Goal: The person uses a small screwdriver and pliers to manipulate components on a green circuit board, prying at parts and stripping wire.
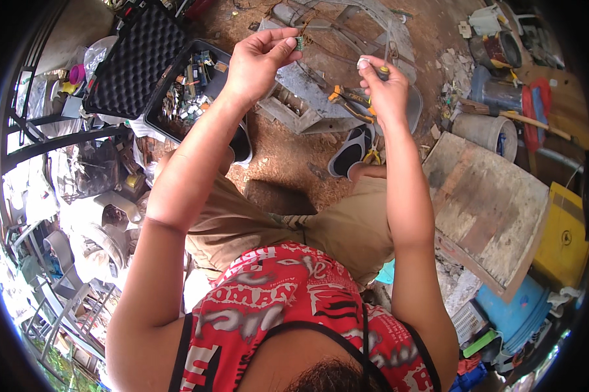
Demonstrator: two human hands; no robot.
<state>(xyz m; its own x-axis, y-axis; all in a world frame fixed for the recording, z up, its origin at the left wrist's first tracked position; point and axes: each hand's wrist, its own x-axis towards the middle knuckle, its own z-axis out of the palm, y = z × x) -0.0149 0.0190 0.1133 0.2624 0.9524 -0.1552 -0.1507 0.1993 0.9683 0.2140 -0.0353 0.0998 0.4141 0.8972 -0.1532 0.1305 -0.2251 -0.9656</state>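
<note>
My left hand (258,62) is raised at the upper middle, pinching a small green circuit board (300,43) between thumb and fingers. Thin brownish wires show beside the board. To the right, my right hand (386,88) is closed around a screwdriver (384,69) with a yellowish handle, its thin shaft pointing away from me. A small whitish spot shows at the thumb tip; I cannot tell what it is. Pliers (350,103) with orange and black handles lie below that hand on a grey metal frame (301,98).
On the left stands an open black case (154,121) with a foam-lined lid (138,59), holding many small electronic pieces. A worn wooden board (487,202), a grey bucket (484,134), a yellow container (562,235) and a blue tub (516,313) crowd the right side.
</note>
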